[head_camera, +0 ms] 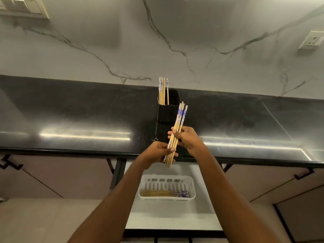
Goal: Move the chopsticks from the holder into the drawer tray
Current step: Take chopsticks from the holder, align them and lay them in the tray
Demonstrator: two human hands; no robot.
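A bundle of wooden chopsticks (180, 118) with blue-and-white patterned ends is held tilted over the counter's front edge. My left hand (158, 151) grips its lower part, and my right hand (187, 138) grips its middle. Behind them stands a black holder (172, 113) on the counter, with several chopsticks (163, 91) upright in its left side. Below the counter, a white slotted tray (167, 183) sits in the open drawer, with several chopsticks (164, 193) lying flat along its near side.
The dark glossy countertop (78, 120) runs left to right under a marble-patterned wall. The open white drawer (171, 220) sticks out toward me between closed cabinet fronts. Wall sockets (311, 40) sit at the upper right and a switch plate (22, 6) at the upper left.
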